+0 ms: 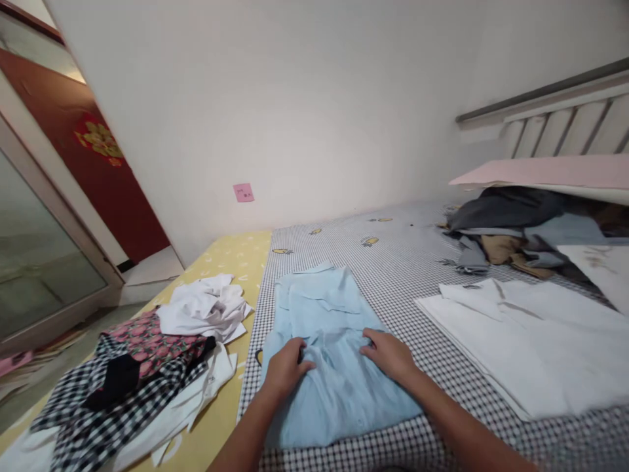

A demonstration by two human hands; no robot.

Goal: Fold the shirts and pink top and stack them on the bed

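A light blue shirt lies partly folded on the black-and-white checked bed sheet, collar toward the wall. My left hand rests on its lower left part with the fingers curled into the cloth. On the shirt's right side, my right hand presses down and its fingers pinch a fold of the fabric. Both forearms reach in from the bottom edge.
A folded white garment lies to the right. Dark and grey clothes are heaped by the headboard under a pink board. To the left, a pile of white, floral and checked clothes sits on a yellow sheet. A glass door stands far left.
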